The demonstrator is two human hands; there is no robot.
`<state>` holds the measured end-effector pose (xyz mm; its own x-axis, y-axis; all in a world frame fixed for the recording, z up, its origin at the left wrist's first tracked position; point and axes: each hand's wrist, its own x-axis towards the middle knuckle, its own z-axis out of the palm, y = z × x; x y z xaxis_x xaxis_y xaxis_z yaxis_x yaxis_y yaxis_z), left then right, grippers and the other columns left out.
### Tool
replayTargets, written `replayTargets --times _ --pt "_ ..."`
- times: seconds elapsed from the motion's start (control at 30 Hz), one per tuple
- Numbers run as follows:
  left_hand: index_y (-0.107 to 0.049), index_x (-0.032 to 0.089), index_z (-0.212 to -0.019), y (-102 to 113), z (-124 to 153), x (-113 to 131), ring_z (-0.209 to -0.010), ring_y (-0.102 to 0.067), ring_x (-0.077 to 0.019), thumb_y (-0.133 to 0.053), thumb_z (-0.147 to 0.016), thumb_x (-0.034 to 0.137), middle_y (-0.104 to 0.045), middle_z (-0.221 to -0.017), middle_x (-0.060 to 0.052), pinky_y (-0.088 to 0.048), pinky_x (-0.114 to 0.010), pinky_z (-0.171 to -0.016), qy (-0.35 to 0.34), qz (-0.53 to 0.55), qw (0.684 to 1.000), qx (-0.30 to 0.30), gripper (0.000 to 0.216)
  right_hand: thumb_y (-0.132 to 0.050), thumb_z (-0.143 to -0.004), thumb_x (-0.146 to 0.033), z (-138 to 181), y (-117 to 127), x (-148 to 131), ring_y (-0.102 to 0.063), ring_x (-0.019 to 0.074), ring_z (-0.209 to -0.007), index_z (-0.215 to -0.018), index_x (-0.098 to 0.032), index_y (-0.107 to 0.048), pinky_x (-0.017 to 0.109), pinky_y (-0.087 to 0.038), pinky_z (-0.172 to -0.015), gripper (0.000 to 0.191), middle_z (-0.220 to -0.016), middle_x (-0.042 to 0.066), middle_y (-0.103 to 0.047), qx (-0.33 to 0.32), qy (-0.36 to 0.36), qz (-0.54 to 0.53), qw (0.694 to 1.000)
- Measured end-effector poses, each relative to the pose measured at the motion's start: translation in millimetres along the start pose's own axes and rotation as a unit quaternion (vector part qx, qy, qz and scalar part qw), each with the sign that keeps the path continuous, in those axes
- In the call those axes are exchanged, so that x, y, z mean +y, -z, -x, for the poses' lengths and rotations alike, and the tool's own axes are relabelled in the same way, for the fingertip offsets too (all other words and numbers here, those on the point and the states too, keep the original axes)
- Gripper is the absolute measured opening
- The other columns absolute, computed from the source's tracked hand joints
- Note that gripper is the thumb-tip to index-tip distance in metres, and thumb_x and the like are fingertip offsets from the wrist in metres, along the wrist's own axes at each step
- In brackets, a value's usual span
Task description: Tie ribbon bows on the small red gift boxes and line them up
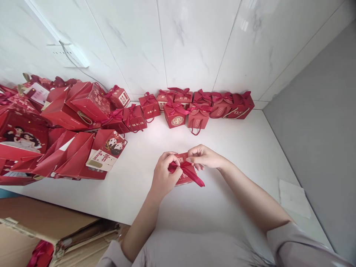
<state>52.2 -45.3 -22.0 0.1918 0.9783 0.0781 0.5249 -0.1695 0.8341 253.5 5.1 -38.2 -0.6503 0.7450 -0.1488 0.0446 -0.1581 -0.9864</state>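
A small red gift box (184,181) with pale lettering stands on the white table in front of me. Dark red ribbon (196,177) crosses its top, one tail hanging over the near right side. My left hand (167,172) is closed at the box's left, thumb and fingers pinching the ribbon near its middle. On the far right edge of the box, my right hand (202,156) is closed too, its thumb and forefinger pressed together at the ribbon. Its fingertips partly hide what they pinch.
Several finished-looking red boxes with bows (176,115) line the tiled wall. Larger red gift bags (83,155) crowd the table's left side. An open cardboard carton (50,218) sits at lower left, with red material inside. A white sheet (294,198) lies at right, near a grey panel.
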Motion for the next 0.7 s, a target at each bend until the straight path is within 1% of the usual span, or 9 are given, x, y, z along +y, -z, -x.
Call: replayTargets --times 0.13,0.23,0.37,0.4,0.47,0.53,0.57,0.63,0.7 --pt "-0.052 0.021 -0.076 -0.6 0.2 0.0 -0.110 -0.056 -0.0198 -0.052 -0.075 0.006 -0.057 -0.109 -0.001 -0.045 -0.035 -0.093 0.003 0.004 1.000 -0.002 0.016 -0.065 -0.086 -0.034 -2.1 1.2 5.0 -0.048 0.0062 -0.036 -0.064 -0.014 -0.057 0.015 -0.038 -0.036 0.030 -0.046 -0.003 -0.059 -0.007 -0.001 -0.014 1.000" --pt "-0.052 0.021 -0.079 2.1 1.1 -1.8 -0.110 -0.055 -0.0205 -0.052 -0.076 0.007 -0.057 -0.110 -0.002 -0.044 -0.036 -0.094 -0.008 0.018 1.000 -0.008 0.014 -0.065 -0.088 -0.040 -1.2 3.6 3.6 -0.051 0.0077 -0.039 -0.069 -0.014 -0.059 0.017 -0.042 -0.039 0.033 -0.050 -0.001 -0.062 -0.026 0.002 -0.021 0.999" --pt "-0.052 0.022 -0.095 17.6 1.5 -9.2 -0.107 -0.058 -0.0207 -0.051 -0.088 0.021 -0.056 -0.122 -0.005 -0.048 -0.035 -0.089 0.006 0.115 0.991 -0.072 0.008 -0.058 -0.092 -0.050 1.9 8.1 -2.8 -0.052 0.0099 -0.040 -0.074 -0.014 -0.059 0.019 -0.044 -0.040 0.040 -0.053 0.002 -0.064 -0.053 0.007 -0.027 0.998" --pt "-0.052 0.023 -0.100 23.4 0.6 -11.3 -0.107 -0.058 -0.0209 -0.049 -0.091 0.024 -0.056 -0.124 -0.006 -0.048 -0.035 -0.088 0.010 0.134 0.987 -0.086 0.010 -0.056 -0.093 -0.051 2.5 8.7 -4.3 -0.051 0.0102 -0.040 -0.074 -0.014 -0.058 0.020 -0.044 -0.040 0.042 -0.052 0.002 -0.064 -0.054 0.011 -0.025 0.998" --pt "-0.052 0.023 -0.108 35.4 -2.9 -14.4 -0.111 -0.057 -0.0217 -0.047 -0.093 0.027 -0.056 -0.126 -0.007 -0.046 -0.037 -0.094 -0.004 0.138 0.985 -0.107 0.017 -0.053 -0.094 -0.053 3.4 8.7 -7.1 -0.052 0.0109 -0.041 -0.075 -0.015 -0.057 0.021 -0.045 -0.040 0.042 -0.053 0.002 -0.065 -0.053 0.020 -0.022 0.998" --pt "-0.053 0.023 -0.113 46.4 -8.8 -15.2 -0.116 -0.054 -0.0222 -0.049 -0.092 0.025 -0.057 -0.124 -0.007 -0.042 -0.038 -0.101 -0.036 0.109 0.984 -0.136 0.022 -0.053 -0.094 -0.053 4.4 7.7 -10.0 -0.054 0.0120 -0.044 -0.082 -0.015 -0.057 0.021 -0.045 -0.041 0.039 -0.055 0.001 -0.064 -0.044 0.023 -0.022 0.998" --pt "-0.053 0.023 -0.115 51.2 -12.2 -14.8 -0.117 -0.054 -0.0223 -0.050 -0.091 0.025 -0.057 -0.123 -0.007 -0.042 -0.038 -0.102 -0.051 0.093 0.982 -0.156 0.023 -0.054 -0.094 -0.052 5.2 7.2 -11.9 -0.055 0.0120 -0.046 -0.088 -0.016 -0.057 0.021 -0.045 -0.041 0.037 -0.057 0.000 -0.064 -0.034 0.025 -0.021 0.999" --pt "-0.054 0.023 -0.115 59.3 -19.5 -12.7 -0.119 -0.053 -0.0224 -0.051 -0.091 0.024 -0.057 -0.123 -0.007 -0.043 -0.037 -0.100 -0.075 0.065 0.976 -0.196 0.024 -0.057 -0.093 -0.051 8.3 7.5 -16.9 -0.052 0.0107 -0.046 -0.097 -0.017 -0.057 0.020 -0.044 -0.041 0.034 -0.058 -0.002 -0.061 0.000 0.025 -0.007 1.000" --pt "-0.056 0.022 -0.111 65.8 -26.5 -10.3 -0.121 -0.052 -0.0229 -0.054 -0.089 0.023 -0.057 -0.125 -0.007 -0.044 -0.037 -0.100 -0.098 0.044 0.969 -0.224 0.022 -0.058 -0.093 -0.049 13.6 10.0 -23.3 -0.047 0.0084 -0.044 -0.099 -0.017 -0.056 0.019 -0.041 -0.043 0.032 -0.058 -0.004 -0.059 0.036 0.018 0.026 0.999"
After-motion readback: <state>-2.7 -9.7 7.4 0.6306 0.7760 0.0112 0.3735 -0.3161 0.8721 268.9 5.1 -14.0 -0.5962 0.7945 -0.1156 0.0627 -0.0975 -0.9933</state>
